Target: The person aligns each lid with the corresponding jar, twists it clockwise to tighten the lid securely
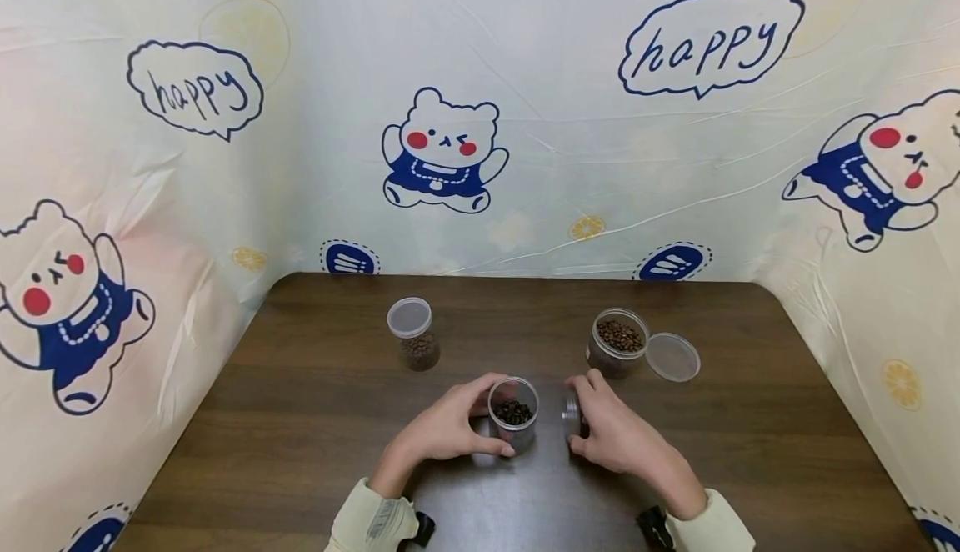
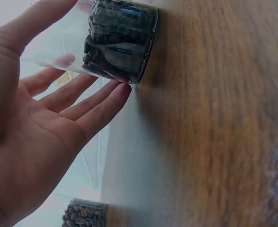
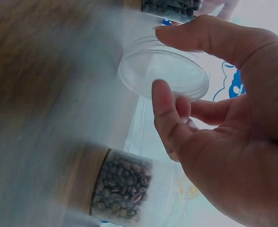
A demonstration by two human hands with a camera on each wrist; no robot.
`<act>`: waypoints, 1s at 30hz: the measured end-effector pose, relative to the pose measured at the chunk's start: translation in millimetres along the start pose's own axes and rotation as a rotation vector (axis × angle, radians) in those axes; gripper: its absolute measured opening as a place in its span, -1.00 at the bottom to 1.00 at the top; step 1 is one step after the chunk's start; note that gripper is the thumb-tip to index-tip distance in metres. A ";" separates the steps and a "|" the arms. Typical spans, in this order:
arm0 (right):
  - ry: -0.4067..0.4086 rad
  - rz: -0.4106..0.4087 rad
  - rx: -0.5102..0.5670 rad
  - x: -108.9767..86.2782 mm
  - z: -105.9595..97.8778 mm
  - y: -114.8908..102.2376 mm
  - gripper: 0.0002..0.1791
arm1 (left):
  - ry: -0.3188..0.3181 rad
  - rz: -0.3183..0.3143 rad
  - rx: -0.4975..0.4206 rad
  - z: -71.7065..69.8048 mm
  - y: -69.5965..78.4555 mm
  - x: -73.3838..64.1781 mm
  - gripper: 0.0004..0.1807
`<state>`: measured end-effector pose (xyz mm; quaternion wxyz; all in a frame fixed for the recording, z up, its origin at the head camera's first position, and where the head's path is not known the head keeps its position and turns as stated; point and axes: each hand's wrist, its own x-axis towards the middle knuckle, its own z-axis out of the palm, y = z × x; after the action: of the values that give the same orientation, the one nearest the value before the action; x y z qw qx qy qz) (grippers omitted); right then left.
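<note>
Two jars stand uncapped — left hand (image 1: 450, 427) gripping the front jar (image 1: 522, 430) on the table (image 1: 300, 452), right hand (image 1: 617, 431) pinching a lid (image 1: 571, 415) apart from it; the back-right jar (image 1: 615, 362) is open too — the back-left jar (image 1: 417, 343) remains lidded

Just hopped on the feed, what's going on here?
A person's left-hand grip holds an open clear jar of coffee beans; the right-hand grip holds a clear round lid, apart from that jar. Farther back stand a lidded bean jar, left, and an uncapped bean jar, right, beside a flat-lying lid.

Jars (image 1: 419, 350) (image 1: 611, 362) (image 1: 517, 437) & lids (image 1: 409, 317) (image 1: 673, 358) (image 1: 570, 415), 3 ea.; hands (image 1: 452, 425) (image 1: 618, 431), 2; tbl (image 1: 300, 452), 1.
</note>
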<state>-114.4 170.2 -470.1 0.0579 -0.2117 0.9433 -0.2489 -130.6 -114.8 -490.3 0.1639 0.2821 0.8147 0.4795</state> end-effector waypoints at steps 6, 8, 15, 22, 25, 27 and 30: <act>0.001 -0.026 0.065 3.3 3.7 9.4 -0.28 | 0.000 0.007 -0.029 -0.1 -0.3 0.1 -0.10; 0.000 -0.044 0.090 4.8 5.5 14.5 -0.28 | -0.007 0.004 -0.075 0.5 -0.6 -0.1 -0.10; -0.022 -0.104 0.164 7.0 2.5 20.1 -0.30 | -0.008 0.011 -0.194 1.8 -2.6 -1.4 -0.10; 0.010 -0.147 0.219 9.8 -14.8 9.5 -0.30 | -0.001 0.021 -0.166 1.0 -2.6 -0.5 -0.15; 0.047 -0.195 0.209 10.4 -22.3 3.7 -0.28 | -0.004 0.015 -0.168 0.9 -3.2 -0.8 -0.16; 0.075 -0.229 0.203 10.9 -26.3 -0.1 -0.26 | -0.005 0.012 -0.173 1.1 -3.7 -0.9 -0.16; 0.109 -0.263 0.202 12.2 -31.0 -6.5 -0.23 | -0.005 0.011 -0.176 1.3 -4.4 -1.2 -0.16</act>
<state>-129.7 173.7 -440.0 -0.0052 -0.3126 0.8794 -0.3590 -130.3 -116.3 -494.8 0.1877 0.2724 0.7673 0.5493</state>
